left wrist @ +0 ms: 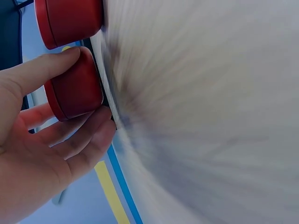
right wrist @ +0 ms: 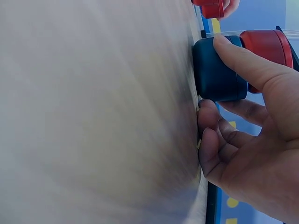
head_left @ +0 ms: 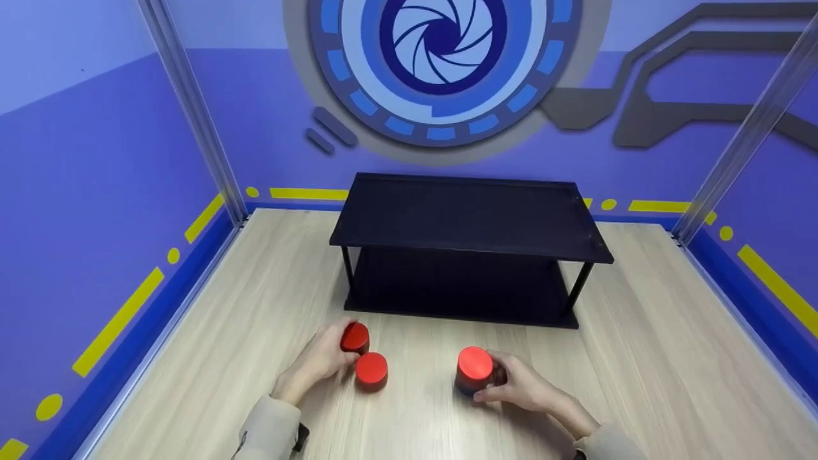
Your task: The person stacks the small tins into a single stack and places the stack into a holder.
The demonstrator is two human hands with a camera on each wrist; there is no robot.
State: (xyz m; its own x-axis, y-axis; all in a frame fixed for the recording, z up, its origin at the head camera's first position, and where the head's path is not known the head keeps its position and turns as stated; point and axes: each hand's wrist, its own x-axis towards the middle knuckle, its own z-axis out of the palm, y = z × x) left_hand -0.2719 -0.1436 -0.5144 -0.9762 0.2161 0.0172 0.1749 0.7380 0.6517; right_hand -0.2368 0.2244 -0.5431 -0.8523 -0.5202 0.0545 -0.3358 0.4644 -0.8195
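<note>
My left hand (head_left: 324,352) pinches a small round red tin (left wrist: 77,88) between thumb and fingers, low at the tabletop. Beside it, nearer to me, stands a second red tin (head_left: 372,370), which this hand is not holding. Over to the right, two tins are stacked: a dark blue tin (right wrist: 218,70) below and a red tin (head_left: 475,363) on top. My right hand (head_left: 523,384) grips the blue one from its right side, thumb across its near face and index finger behind. Seen from above, the red tin hides most of the blue one.
Behind the tins stands a black two-tier rack (head_left: 470,214), with a raised top shelf and a lower shelf on thin posts. The pale wooden table (head_left: 223,358) is enclosed by blue-purple panels (head_left: 108,191) at the left, right and back, with metal corner posts (head_left: 198,108).
</note>
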